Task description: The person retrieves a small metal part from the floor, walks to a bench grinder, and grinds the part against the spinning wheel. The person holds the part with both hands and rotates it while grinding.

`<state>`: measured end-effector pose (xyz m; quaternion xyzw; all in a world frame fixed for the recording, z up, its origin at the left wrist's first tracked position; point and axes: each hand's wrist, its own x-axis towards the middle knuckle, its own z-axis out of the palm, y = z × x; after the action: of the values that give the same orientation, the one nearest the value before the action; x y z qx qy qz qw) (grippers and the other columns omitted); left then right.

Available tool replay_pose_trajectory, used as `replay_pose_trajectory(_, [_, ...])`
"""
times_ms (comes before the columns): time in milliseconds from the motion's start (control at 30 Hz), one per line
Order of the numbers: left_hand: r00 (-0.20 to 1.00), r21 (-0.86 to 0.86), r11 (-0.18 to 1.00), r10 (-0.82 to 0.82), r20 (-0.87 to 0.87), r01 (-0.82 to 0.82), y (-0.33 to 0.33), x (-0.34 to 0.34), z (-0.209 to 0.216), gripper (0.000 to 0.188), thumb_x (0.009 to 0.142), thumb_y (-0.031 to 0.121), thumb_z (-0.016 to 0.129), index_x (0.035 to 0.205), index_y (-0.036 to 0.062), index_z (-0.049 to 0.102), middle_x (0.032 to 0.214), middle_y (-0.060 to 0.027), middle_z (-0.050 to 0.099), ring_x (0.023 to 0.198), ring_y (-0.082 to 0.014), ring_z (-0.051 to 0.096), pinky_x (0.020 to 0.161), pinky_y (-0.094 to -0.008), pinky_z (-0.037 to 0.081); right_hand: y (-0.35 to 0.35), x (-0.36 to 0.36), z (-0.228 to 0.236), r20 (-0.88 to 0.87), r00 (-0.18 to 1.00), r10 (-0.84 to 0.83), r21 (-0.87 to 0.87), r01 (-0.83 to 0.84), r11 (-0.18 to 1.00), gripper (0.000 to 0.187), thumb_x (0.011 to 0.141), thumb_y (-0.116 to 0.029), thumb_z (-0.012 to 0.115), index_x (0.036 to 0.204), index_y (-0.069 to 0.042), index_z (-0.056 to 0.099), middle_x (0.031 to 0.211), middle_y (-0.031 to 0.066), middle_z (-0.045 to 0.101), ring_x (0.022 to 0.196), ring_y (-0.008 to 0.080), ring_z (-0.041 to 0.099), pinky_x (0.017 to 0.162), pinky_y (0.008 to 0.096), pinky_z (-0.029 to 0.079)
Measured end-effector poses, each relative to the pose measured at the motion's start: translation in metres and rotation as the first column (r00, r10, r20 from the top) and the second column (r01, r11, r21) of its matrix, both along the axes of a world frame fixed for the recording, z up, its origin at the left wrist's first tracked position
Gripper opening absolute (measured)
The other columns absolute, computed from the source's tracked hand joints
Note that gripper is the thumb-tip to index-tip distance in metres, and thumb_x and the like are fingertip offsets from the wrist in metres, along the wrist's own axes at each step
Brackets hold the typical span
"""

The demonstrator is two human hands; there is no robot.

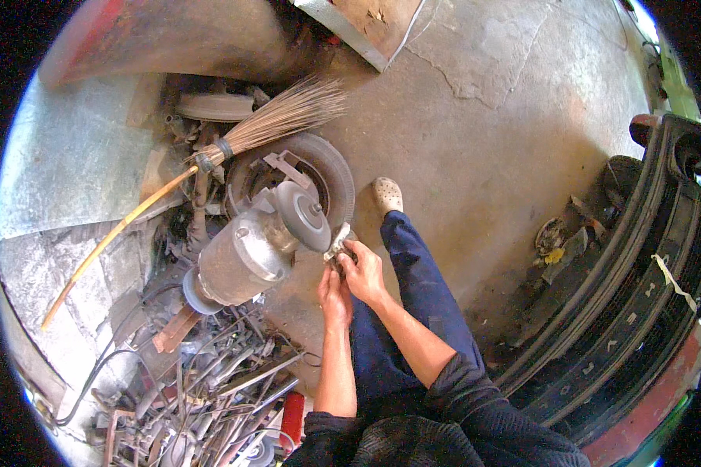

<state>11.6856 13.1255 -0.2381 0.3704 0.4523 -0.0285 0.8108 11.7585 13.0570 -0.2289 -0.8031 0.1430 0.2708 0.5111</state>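
Both of my hands are together at a small pale, uneven piece (337,241), whose kind I cannot make out. My right hand (364,274) pinches it between thumb and fingers. Just below and to the left, my left hand (334,298) has its fingers pressed together against the piece's lower side, partly covered by the right hand. The piece is right by the edge of a grey grinding wheel (302,216); whether they touch is unclear. That wheel belongs to a bench grinder (245,261) with a dusty metal body. A second wheel (200,293) sits at its other end.
A twig broom (280,118) with a yellow handle lies over a tyre (339,175) behind the grinder. Scrap metal rods (202,389) pile up at lower left, beside a red cylinder (292,420). At right stands a long black vehicle grille (615,335).
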Motion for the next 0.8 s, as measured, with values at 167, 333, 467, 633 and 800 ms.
replay_pose_trajectory(167, [0.999, -0.027, 0.999, 0.03, -0.036, -0.031, -0.006, 0.008, 0.003, 0.044, 0.098, 0.018, 0.044, 0.134, -0.0049, 0.036, 0.13, -0.013, 0.048, 0.118, -0.0224, 0.049, 0.1, -0.0352, 0.039, -0.002, 0.008, -0.001, 0.007, 0.999, 0.037, -0.007, -0.037, 0.999, 0.031, 0.082, -0.014, 0.061, 0.108, 0.003, 0.06, 0.102, 0.0209, 0.064, 0.091, 0.0342, 0.063, 0.08, 0.0383, 0.049])
replay_pose_trajectory(333, [1.0, -0.006, 1.0, 0.007, -0.029, -0.007, -0.007, 0.008, -0.004, 0.044, 0.098, 0.022, 0.044, 0.133, -0.0039, 0.039, 0.13, -0.0128, 0.048, 0.117, -0.0228, 0.049, 0.099, -0.0352, 0.039, 0.0, 0.015, -0.004, -0.057, 0.997, 0.045, -0.046, -0.048, 0.998, 0.032, 0.082, -0.015, 0.062, 0.107, 0.004, 0.061, 0.098, 0.022, 0.064, 0.088, 0.0339, 0.064, 0.078, 0.0391, 0.049])
replay_pose_trajectory(467, [0.999, -0.052, 0.998, 0.039, 0.014, -0.038, -0.005, 0.005, -0.013, 0.044, 0.097, 0.024, 0.045, 0.132, -0.0038, 0.04, 0.131, -0.0133, 0.048, 0.118, -0.0232, 0.049, 0.099, -0.0352, 0.039, 0.001, 0.018, -0.006, -0.108, 0.993, 0.056, -0.048, -0.061, 0.997, 0.032, 0.082, -0.015, 0.062, 0.107, 0.004, 0.061, 0.095, 0.0226, 0.065, 0.086, 0.0346, 0.064, 0.077, 0.0399, 0.05])
replay_pose_trajectory(633, [1.0, -0.056, 0.998, 0.011, 0.0, -0.011, -0.003, 0.007, -0.013, 0.047, 0.097, 0.026, 0.047, 0.132, -0.0038, 0.039, 0.131, -0.0131, 0.047, 0.119, -0.0236, 0.048, 0.101, -0.0355, 0.038, 0.004, 0.02, -0.007, -0.129, 0.989, 0.074, -0.102, -0.087, 0.991, 0.031, 0.082, -0.015, 0.062, 0.107, 0.003, 0.061, 0.094, 0.0232, 0.065, 0.086, 0.0357, 0.064, 0.077, 0.0401, 0.05])
replay_pose_trajectory(800, [1.0, -0.024, 1.0, 0.008, 0.007, -0.008, -0.005, 0.007, -0.008, 0.048, 0.097, 0.025, 0.046, 0.133, -0.0042, 0.037, 0.131, -0.0129, 0.047, 0.119, -0.0236, 0.048, 0.101, -0.0359, 0.037, 0.0, 0.014, -0.001, -0.056, 0.998, -0.007, -0.01, 0.007, 1.0, 0.032, 0.082, -0.015, 0.062, 0.109, 0.003, 0.06, 0.098, 0.0232, 0.064, 0.089, 0.0351, 0.064, 0.078, 0.0401, 0.049])
